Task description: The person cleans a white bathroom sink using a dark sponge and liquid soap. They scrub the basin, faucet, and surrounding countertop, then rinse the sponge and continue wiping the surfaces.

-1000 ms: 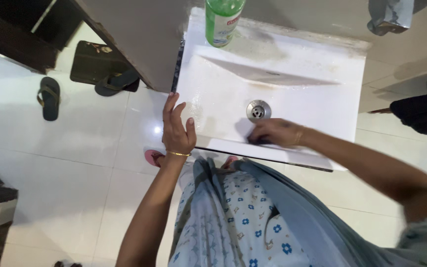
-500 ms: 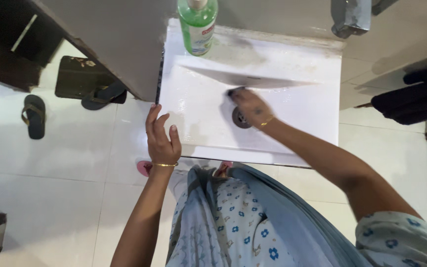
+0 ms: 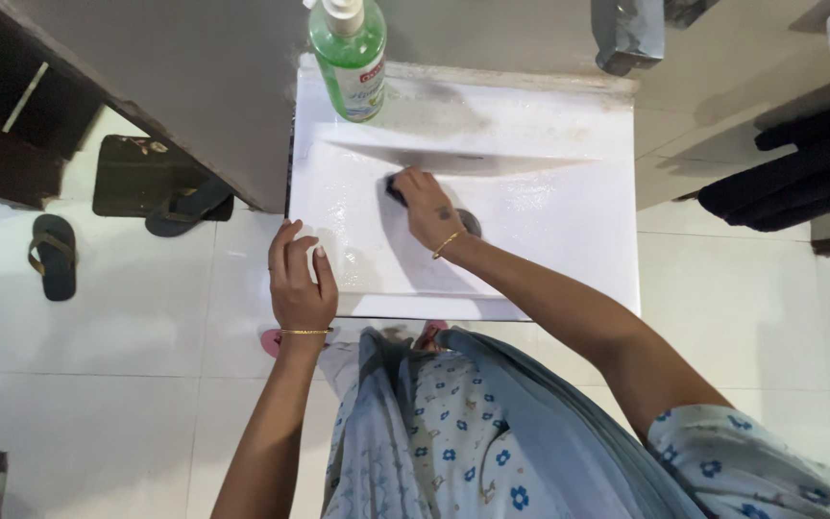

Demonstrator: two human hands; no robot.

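I look straight down at a white rectangular washbasin (image 3: 569, 250). My right hand (image 3: 427, 207) presses a small dark scrubber (image 3: 395, 187) against the wet basin floor, left of the drain (image 3: 469, 222), which my wrist partly hides. My left hand (image 3: 298, 279) rests on the basin's front left corner, fingers apart and holding nothing. Both wrists carry thin gold bangles. A green pump bottle (image 3: 350, 56) of liquid stands on the back left ledge of the basin.
A grey tap (image 3: 628, 31) juts over the back right of the basin. A dark doormat (image 3: 141, 175) and dark slippers (image 3: 55, 255) lie on the white tiled floor at left. Dark cloth (image 3: 790, 178) hangs at right. A wall edge runs down to the basin's left.
My right hand has moved from the basin's front edge across the drain to the back left of the bowl. My left hand stayed on the front left corner.
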